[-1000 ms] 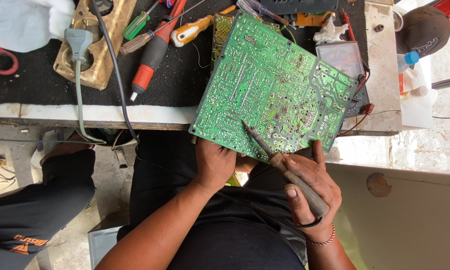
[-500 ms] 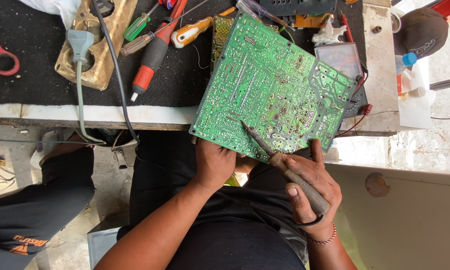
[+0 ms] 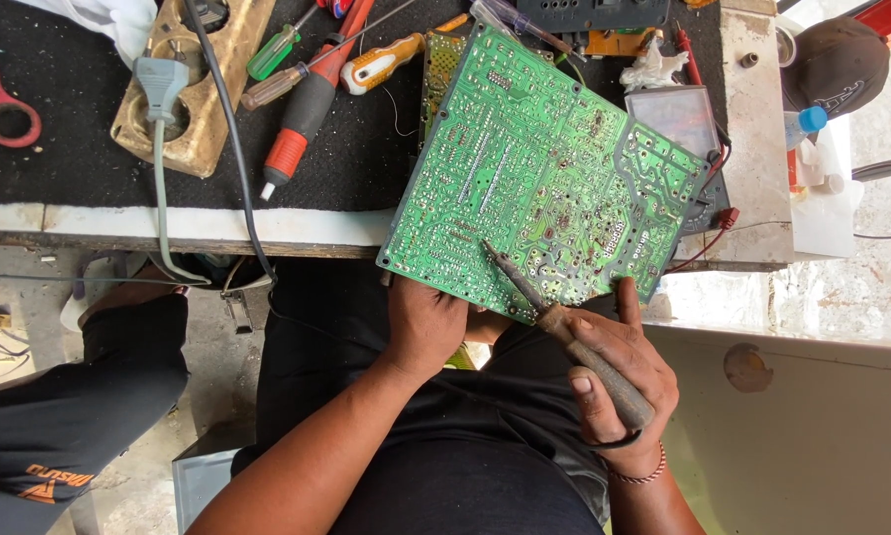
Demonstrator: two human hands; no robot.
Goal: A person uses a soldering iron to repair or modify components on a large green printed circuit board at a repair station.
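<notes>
Solder-side up, the green circuit board (image 3: 549, 168) leans tilted off the near edge of the surface (image 3: 168, 223), its lower edge pinched by the left hand (image 3: 425, 322), fingers closed on it from beneath. From the right hand (image 3: 619, 381), wrapped tight round the handle, the soldering iron (image 3: 554, 317) runs up and leftward, tip on the board's lower middle, so the work spot lies up-left of that hand, about midway between both. Behind the board, screwdrivers (image 3: 312, 94) lie loose by a wooden socket block (image 3: 193, 99); no container shows.

Electronics repair workshop: screwdrivers (image 3: 302, 109), circuit board (image 3: 554, 178)
</notes>
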